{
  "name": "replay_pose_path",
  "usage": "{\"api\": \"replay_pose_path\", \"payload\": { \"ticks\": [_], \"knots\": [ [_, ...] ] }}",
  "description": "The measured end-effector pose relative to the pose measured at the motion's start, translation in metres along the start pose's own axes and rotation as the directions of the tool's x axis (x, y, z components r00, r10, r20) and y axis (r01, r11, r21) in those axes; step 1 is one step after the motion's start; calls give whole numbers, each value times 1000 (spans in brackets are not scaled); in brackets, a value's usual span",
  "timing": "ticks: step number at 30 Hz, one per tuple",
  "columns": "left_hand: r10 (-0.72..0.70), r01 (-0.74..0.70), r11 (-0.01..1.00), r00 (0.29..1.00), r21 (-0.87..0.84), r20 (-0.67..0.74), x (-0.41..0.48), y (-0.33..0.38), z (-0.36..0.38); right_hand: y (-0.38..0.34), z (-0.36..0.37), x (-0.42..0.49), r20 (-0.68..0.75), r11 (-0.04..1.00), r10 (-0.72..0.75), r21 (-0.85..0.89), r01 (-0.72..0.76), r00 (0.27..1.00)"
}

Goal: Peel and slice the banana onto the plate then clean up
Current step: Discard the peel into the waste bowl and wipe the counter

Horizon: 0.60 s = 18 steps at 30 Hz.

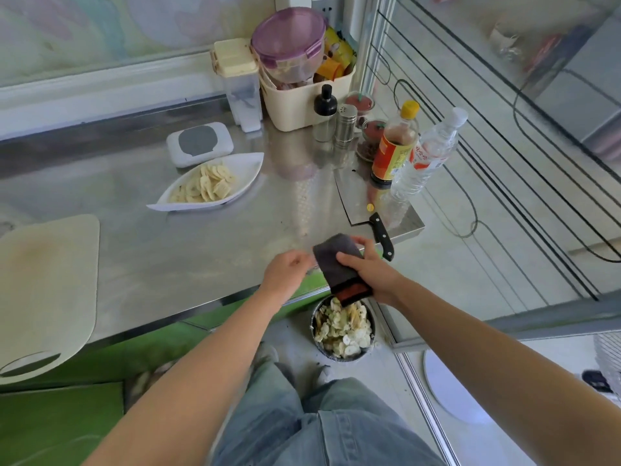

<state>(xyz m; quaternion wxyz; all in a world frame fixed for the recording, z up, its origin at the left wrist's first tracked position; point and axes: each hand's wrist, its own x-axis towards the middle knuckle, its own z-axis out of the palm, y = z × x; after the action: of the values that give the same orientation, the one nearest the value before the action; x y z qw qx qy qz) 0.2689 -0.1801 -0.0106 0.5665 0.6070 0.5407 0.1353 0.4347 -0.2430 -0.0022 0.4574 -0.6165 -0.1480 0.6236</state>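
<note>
The right hand [369, 269] grips a dark grey cleaning cloth [336, 260], thumb on top and fingers wrapped round its folded body. It holds the cloth at the near edge of the steel surface [201, 247], with the red-edged end hanging over a waste bin [313, 326] on the floor. The left hand [285, 274] is curled at the cloth's left edge; I cannot tell whether it pinches the cloth or only touches it. The cloth looks light, soft and limp, so it probably folds and sags wherever it is not held. A grip across the folded middle, as now, likely gives better control than a corner. The banana slices [208, 183] lie heaped on the white boat-shaped plate [248, 166], well apart from the hands. They are probably soft, moist and easily squashed, so moving the plate by its rim looks safer. The cleaver [353, 193] rests on the surface to the right.
</note>
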Motion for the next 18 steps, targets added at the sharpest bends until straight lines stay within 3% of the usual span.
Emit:
{"api": "replay_pose_path", "payload": {
  "ticks": [2, 4, 6, 7, 11, 16, 18],
  "knots": [
    [40, -18, 978, 994, 206, -104, 11, -15, -21, -17, 10, 14, -59, 996, -81, -36, 79, 995],
    [90, -11, 921, 978, 389, -186, 26, -32, -44, -27, 19, 35, -142, 919, -217, -365, 153, 966],
    [121, 9, 867, 966, 498, -227, 41, -49, -65, -21, 26, 54, -207, 611, -396, -787, 88, 895],
    [134, 21, 825, 964, 565, -231, 46, -57, -73, -13, 30, 61, -187, 462, -458, -885, 53, 869],
    [141, 58, 613, 973, 788, -181, 51, -69, -93, 36, 41, 85, 8, 116, -371, -992, 55, 928],
    [123, 69, 589, 977, 805, -173, 55, -74, -111, 10, 59, 140, 48, 53, -422, -996, 77, 905],
    [128, 67, 600, 976, 797, -179, 56, -75, -114, 0, 70, 162, 218, 24, -410, -968, 250, 886]
  ]
}}
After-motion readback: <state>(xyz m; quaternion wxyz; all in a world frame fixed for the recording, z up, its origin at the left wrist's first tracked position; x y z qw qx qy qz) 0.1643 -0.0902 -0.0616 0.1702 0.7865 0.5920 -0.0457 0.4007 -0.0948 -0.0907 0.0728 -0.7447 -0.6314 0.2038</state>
